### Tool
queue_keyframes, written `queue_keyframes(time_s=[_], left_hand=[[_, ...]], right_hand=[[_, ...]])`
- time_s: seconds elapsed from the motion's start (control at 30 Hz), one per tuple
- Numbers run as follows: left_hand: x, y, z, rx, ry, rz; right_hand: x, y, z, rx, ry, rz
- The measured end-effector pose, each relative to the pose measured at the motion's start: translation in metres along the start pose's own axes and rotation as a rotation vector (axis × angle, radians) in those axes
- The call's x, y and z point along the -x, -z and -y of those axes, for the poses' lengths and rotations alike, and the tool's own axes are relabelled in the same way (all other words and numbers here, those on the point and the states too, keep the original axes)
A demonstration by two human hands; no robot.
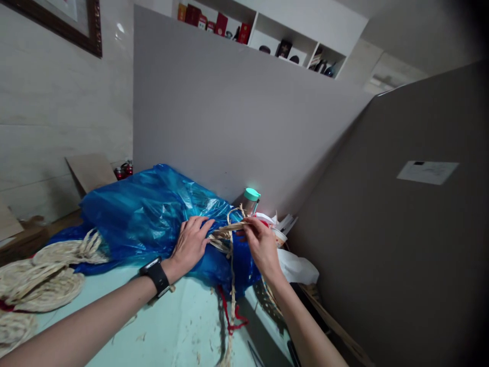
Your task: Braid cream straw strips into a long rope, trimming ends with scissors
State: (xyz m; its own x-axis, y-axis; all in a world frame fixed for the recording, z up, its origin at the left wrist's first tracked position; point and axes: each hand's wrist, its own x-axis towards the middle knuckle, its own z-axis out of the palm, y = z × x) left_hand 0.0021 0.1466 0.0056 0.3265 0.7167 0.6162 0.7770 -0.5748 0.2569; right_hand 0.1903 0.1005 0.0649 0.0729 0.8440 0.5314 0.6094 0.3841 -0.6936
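My right hand [263,247] pinches a few dry straw strands [229,228] between thumb and fingers. My left hand [193,242], with a black watch on its wrist, lies with fingers stretched over a crumpled blue plastic bag [141,214]. Its fingertips are close to the near ends of the strands. A thin braided straw cord [233,275] hangs down between both hands from a small loop above the strands. Red yarn [232,324] is tied around the cord lower down on the pale green tabletop [171,321].
Coiled straw braids [46,280] lie at left. Behind my right hand stand a bottle with a turquoise lid [251,194] and a paper bowl [280,237]. Scissor-like blades [255,354] show at the bottom edge. Grey partitions [237,117] enclose the back and right.
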Motion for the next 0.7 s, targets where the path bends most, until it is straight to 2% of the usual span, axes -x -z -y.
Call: queue_keyframes(time_s=[0.13,0.27,0.4,0.57,0.7], left_hand=[[0.001,0.002,0.0,-0.018,0.005,-0.013],[0.0,0.006,-0.001,-0.022,-0.013,-0.034],[0.002,0.014,-0.009,-0.002,-0.111,-0.011],[0.017,0.012,-0.025,0.052,-0.397,0.199],[0.034,0.001,-0.017,0.09,-0.496,0.313]], right_hand=[[0.004,0.027,0.002,-0.16,-0.09,-0.12],[0.011,0.062,0.006,-0.379,-0.197,-0.358],[0.022,0.093,0.009,-0.418,-0.21,-0.555],[0.042,0.107,0.015,-0.437,-0.242,-0.539],[0.061,0.105,0.023,-0.436,-0.254,-0.454]])
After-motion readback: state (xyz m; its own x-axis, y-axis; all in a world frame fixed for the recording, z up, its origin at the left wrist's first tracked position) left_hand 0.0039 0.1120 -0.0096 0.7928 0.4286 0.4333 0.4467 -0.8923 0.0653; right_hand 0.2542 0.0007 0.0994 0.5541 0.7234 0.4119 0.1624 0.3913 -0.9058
